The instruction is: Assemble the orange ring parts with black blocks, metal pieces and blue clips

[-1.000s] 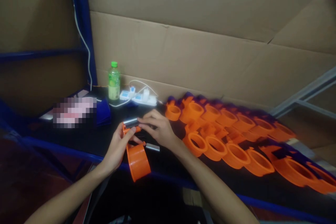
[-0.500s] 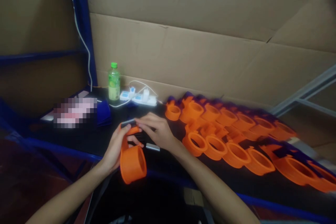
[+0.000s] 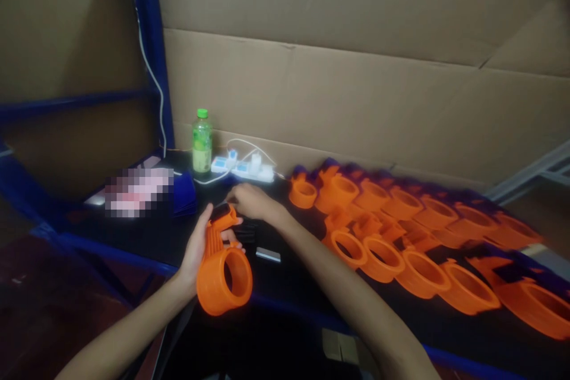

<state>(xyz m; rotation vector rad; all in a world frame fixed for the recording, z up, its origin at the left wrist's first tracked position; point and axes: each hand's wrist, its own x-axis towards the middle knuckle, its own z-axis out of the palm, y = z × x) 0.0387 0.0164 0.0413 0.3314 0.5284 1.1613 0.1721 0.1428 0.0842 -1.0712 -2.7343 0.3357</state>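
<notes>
My left hand (image 3: 198, 246) is wrapped round an orange plastic tape dispenser (image 3: 222, 282), its round hub hanging toward me and its narrow head pointing up. A black piece (image 3: 219, 212) sits across the head, near my left thumb. My right hand (image 3: 253, 200) is curled closed just beyond the head, close to the black piece; its fingertips are largely hidden, so what they grip cannot be made out. A small silver-grey strip (image 3: 268, 255) lies on the black tabletop (image 3: 146, 243) below my right wrist. Several dark parts (image 3: 247, 233) lie behind the dispenser.
Rows of similar orange dispensers (image 3: 423, 273) cover the right side of the table. A green-capped bottle (image 3: 202, 145) and a white power strip (image 3: 249, 169) with cables stand at the back. Blue pieces (image 3: 183, 195) lie at the left, beside a pixelated item (image 3: 138, 190).
The dispenser has turned in my left hand, so its hub opening faces me more. My right hand has moved slightly up, its fingers more curled. The whole view has shifted a little.
</notes>
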